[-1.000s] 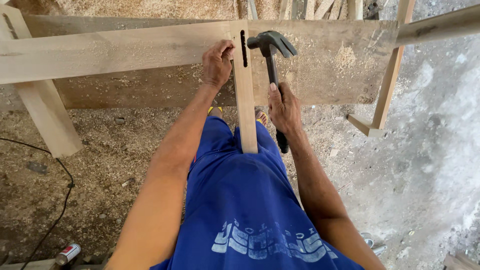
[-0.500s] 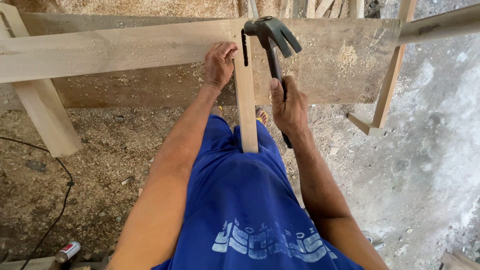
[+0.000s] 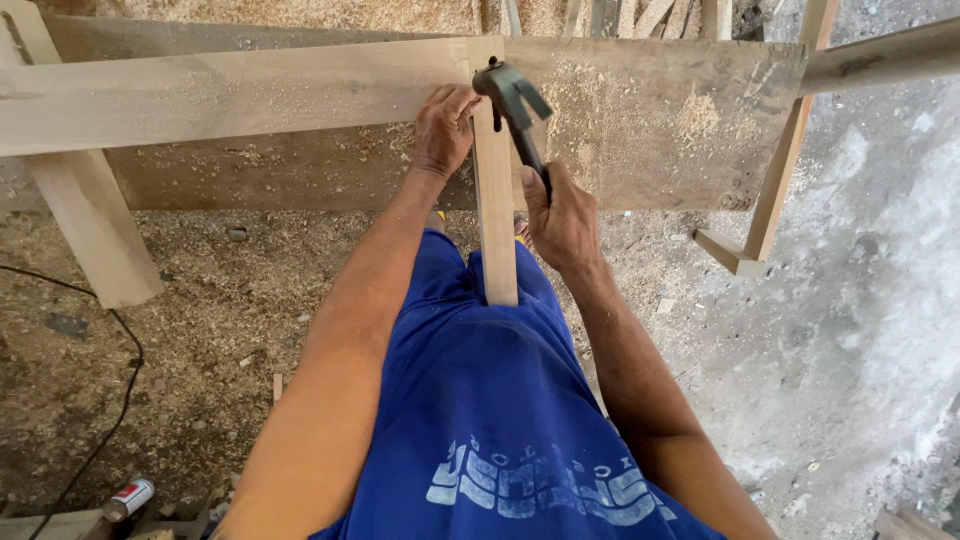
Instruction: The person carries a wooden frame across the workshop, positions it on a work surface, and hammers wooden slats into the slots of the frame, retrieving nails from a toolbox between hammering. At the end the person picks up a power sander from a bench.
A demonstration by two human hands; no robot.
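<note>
My right hand (image 3: pixel 560 218) grips the dark handle of a claw hammer (image 3: pixel 512 98). The hammer's steel head sits against the top of a narrow upright wooden slat (image 3: pixel 495 215). My left hand (image 3: pixel 443 128) presses on the left side of that slat, fingers curled at its top edge where it meets a long horizontal plank (image 3: pixel 230 98). The slat runs down between my knees, over my blue shorts. Whether a nail sits under the hammer head is hidden.
A wide sawdust-covered board (image 3: pixel 650 125) lies behind the slat. A wooden leg (image 3: pixel 85 215) angles down at left, a thin wooden frame (image 3: pixel 775 175) stands at right. A black cable (image 3: pixel 110 400) and a small spray can (image 3: pixel 128 498) lie on the sawdust-strewn ground.
The hammer head has come down and left from a raised position onto the top of the slat. My left hand stays at the slat.
</note>
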